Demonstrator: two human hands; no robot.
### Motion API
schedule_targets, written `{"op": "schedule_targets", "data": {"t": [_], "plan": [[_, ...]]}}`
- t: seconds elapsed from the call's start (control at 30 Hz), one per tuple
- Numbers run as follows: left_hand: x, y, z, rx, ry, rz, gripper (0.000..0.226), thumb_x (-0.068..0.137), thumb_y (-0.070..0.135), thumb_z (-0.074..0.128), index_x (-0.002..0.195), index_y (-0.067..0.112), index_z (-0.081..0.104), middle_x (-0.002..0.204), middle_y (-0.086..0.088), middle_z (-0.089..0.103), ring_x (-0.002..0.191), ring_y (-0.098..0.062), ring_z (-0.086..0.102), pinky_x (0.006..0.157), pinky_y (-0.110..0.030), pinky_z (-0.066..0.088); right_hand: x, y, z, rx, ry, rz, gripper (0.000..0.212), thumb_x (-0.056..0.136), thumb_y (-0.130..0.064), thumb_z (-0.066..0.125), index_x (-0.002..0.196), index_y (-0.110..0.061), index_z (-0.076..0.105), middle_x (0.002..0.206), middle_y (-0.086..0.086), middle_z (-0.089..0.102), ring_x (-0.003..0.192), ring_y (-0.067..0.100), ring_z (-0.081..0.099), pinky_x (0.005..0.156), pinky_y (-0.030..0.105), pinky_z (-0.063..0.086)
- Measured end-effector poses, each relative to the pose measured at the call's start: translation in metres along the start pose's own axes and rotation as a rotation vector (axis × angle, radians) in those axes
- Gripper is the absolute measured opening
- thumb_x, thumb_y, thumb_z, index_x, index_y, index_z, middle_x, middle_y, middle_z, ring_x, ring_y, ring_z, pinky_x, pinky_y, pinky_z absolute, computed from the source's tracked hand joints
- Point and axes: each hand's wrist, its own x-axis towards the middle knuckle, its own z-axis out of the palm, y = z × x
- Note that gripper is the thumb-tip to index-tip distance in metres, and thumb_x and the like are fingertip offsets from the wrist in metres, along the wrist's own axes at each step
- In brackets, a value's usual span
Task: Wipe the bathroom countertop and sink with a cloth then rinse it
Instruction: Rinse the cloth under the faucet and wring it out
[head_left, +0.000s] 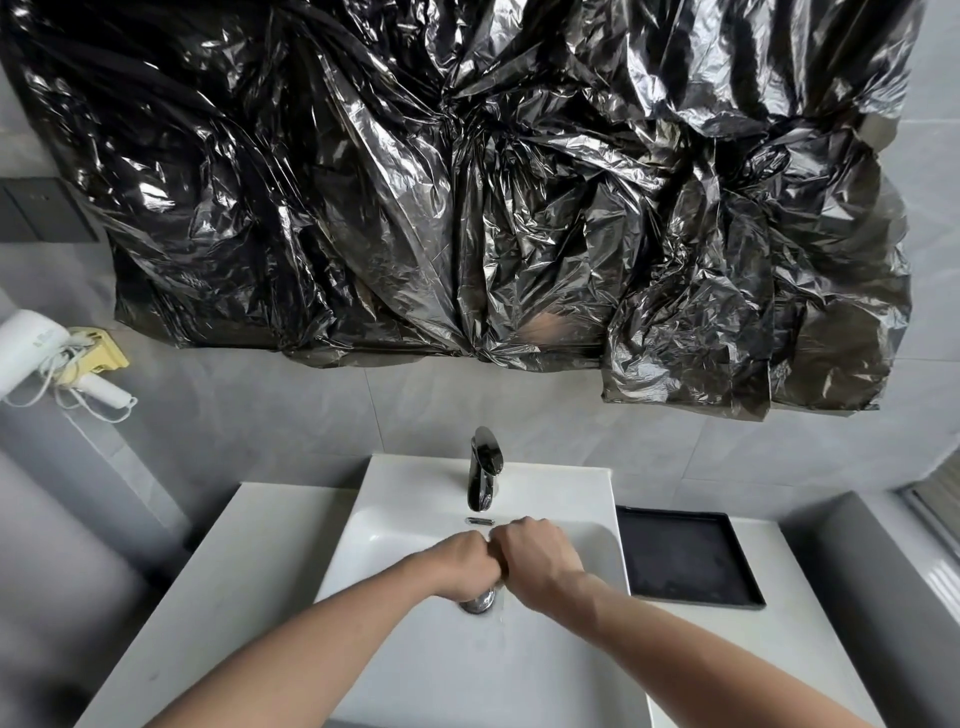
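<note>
While both bare forearms reach forward over the white sink (395, 551), the left hand (462, 564) and the right hand (537, 558) meet above the basin, each curled into a fist with knuckles pressed against the other's. Each grip is closed, but whatever lies inside the fists is hidden, so I cannot tell whether the cloth is held there; no cloth shows anywhere in view. Directly beneath the joined hands sits the chrome drain (479, 603), partly covered by the left wrist, and a thin trickle of water (501, 616) runs down just to its right. Behind the hands a dark glossy faucet (484, 470) stands upright on the back ledge of the sink, its spout pointing toward the person, with a small metal overflow slot (479, 520) just below it on the basin wall. The sink is set into a pale desk (228, 566) that extends to either side. On its right part, just beside the sink, lies a shallow black tray (685, 558). Above, crumpled black plastic sheeting (467, 182) covers most of the grey tiled wall (291, 415). At the far left a white hair dryer (31, 353) with a coiled cord hangs against a yellow holder (106, 353).
</note>
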Motion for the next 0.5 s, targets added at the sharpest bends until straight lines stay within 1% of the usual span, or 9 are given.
{"op": "schedule_targets", "data": {"t": [0.07,0.13,0.17,0.23,0.3,0.33,0.4,0.43,0.5], "plan": [[0.0,-0.002,0.002,-0.106,-0.027,-0.002,0.026,0.076,0.032,0.045,0.079,0.011,0.061,0.081,-0.012,0.063,0.071,-0.028,0.048,0.06,-0.031,0.037,0.002,0.005,0.006,0.043,0.016,-0.055,0.02,0.086,-0.01,0.054,0.079,-0.028,0.05,0.095,0.01,0.072,0.086,0.037,0.053,0.072,0.035,0.036],[-0.003,-0.003,0.002,-0.243,-0.007,0.022,0.018,0.07,0.03,0.047,0.073,0.018,0.06,0.078,-0.005,0.06,0.071,-0.026,0.047,0.059,-0.03,0.036,0.002,0.009,0.011,0.214,0.033,-0.032,0.025,0.083,-0.012,0.055,0.072,-0.028,0.041,0.086,0.002,0.063,0.085,0.032,0.052,0.071,0.034,0.037],[-0.004,-0.004,0.001,-0.304,0.041,0.036,0.014,0.068,0.03,0.05,0.072,0.02,0.059,0.079,0.001,0.062,0.073,-0.024,0.05,0.062,-0.031,0.039,0.001,0.011,0.011,0.308,0.043,-0.009,0.024,0.081,-0.014,0.057,0.071,-0.027,0.04,0.084,0.0,0.06,0.082,0.029,0.051,0.069,0.034,0.037],[-0.008,-0.01,0.001,-0.374,0.22,0.072,0.02,0.068,0.031,0.055,0.086,0.023,0.059,0.087,0.01,0.067,0.08,-0.017,0.06,0.068,-0.032,0.045,0.0,0.016,0.007,0.446,0.066,0.034,0.023,0.079,-0.018,0.063,0.072,-0.026,0.043,0.076,-0.006,0.055,0.075,0.024,0.051,0.064,0.032,0.036],[-0.016,-0.017,0.004,-0.299,0.442,0.17,0.033,0.074,0.032,0.058,0.106,0.033,0.05,0.103,0.017,0.061,0.087,-0.009,0.059,0.074,-0.029,0.047,-0.002,0.023,-0.003,0.593,-0.007,0.107,0.027,0.077,-0.023,0.072,0.068,-0.026,0.047,0.065,-0.009,0.051,0.064,0.017,0.045,0.058,0.029,0.034],[-0.022,-0.02,0.006,-0.225,0.552,0.262,0.041,0.078,0.032,0.059,0.116,0.038,0.045,0.114,0.021,0.055,0.096,-0.004,0.057,0.08,-0.027,0.047,-0.004,0.025,-0.009,0.707,-0.087,0.145,0.025,0.077,-0.026,0.076,0.068,-0.025,0.052,0.064,-0.009,0.053,0.058,0.013,0.044,0.054,0.026,0.035],[-0.034,-0.024,0.008,-0.042,0.709,0.506,0.057,0.087,0.027,0.057,0.138,0.042,0.037,0.141,0.026,0.04,0.123,0.001,0.047,0.096,-0.022,0.046,-0.008,0.027,-0.021,0.945,-0.28,0.179,0.016,0.081,-0.03,0.076,0.078,-0.022,0.062,0.068,-0.007,0.06,0.052,0.01,0.042,0.048,0.021,0.033],[-0.037,-0.026,0.009,0.067,0.739,0.632,0.062,0.09,0.023,0.054,0.146,0.039,0.034,0.151,0.024,0.034,0.134,0.0,0.04,0.103,-0.019,0.043,-0.011,0.027,-0.026,1.026,-0.374,0.176,0.016,0.083,-0.028,0.074,0.077,-0.022,0.061,0.067,-0.006,0.058,0.051,0.01,0.039,0.046,0.021,0.029],[-0.037,-0.032,0.01,0.279,0.693,0.796,0.072,0.088,0.014,0.052,0.154,0.031,0.03,0.161,0.016,0.027,0.145,-0.008,0.032,0.114,-0.019,0.035,-0.013,0.023,-0.036,1.125,-0.551,0.13,0.03,0.086,-0.018,0.067,0.064,-0.026,0.048,0.06,-0.007,0.04,0.048,0.009,0.026,0.044,0.02,0.019]]}}
